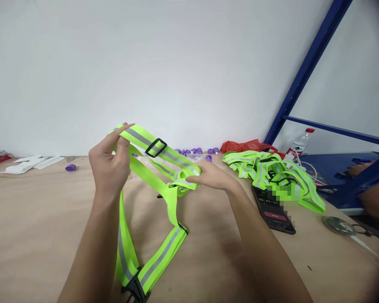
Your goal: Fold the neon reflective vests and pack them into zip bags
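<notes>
Between my two hands hangs a neon-yellow reflective harness (156, 181) with a grey stripe along its straps. My left hand (111, 158) is closed on the upper strap, thumb and fingers pinching it. My right hand (210, 176) grips the same strap farther right, where several folds bunch together. A black slide adjuster (156, 147) sits on the strap between the hands. Lower down, the straps meet at a black plastic buckle (135, 289) near the bottom of the view. Part of the harness is hidden behind my left forearm.
More reflective straps (271, 170) lie piled at the right, beside a phone (273, 210) showing a timer. Behind are a red plastic bag (246, 146), a bottle (300, 144) and small purple caps (196, 150). White pieces (28, 163) lie at left. A blue metal frame (306, 71) stands right.
</notes>
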A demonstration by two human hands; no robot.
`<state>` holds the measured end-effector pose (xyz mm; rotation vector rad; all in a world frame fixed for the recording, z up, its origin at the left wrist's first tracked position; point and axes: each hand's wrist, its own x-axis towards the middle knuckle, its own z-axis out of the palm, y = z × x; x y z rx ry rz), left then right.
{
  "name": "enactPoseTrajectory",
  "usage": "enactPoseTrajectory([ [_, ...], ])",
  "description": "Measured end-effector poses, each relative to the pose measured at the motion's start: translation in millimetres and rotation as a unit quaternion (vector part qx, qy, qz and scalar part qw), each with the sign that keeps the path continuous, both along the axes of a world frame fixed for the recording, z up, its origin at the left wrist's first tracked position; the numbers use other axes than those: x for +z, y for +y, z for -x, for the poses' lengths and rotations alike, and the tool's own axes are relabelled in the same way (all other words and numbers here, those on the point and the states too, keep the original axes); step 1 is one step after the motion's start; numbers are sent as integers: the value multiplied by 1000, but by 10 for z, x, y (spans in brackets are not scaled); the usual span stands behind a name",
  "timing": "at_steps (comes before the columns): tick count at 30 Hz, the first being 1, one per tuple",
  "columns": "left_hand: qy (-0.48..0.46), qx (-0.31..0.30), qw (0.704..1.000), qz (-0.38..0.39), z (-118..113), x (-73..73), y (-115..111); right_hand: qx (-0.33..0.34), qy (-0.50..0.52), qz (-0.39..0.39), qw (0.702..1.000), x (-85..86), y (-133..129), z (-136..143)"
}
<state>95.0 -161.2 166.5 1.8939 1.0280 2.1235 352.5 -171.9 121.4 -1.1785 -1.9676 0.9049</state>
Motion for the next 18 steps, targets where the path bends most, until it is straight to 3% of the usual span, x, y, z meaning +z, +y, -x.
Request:
enactPoseTrajectory([
  [3,-5,-21,1000,20,-6,24,-20,-32,168,-26,985,24,17,29],
  [9,62,-32,995,74,-79,17,-42,-60,438,-52,895,10,15,86],
  [11,83,-52,990,96,-130,3,-57,-64,469,-52,879,-18,17,127],
  [18,167,-167,949,211,-334,-58,-147,-47,482,-86,871,35,-44,246],
])
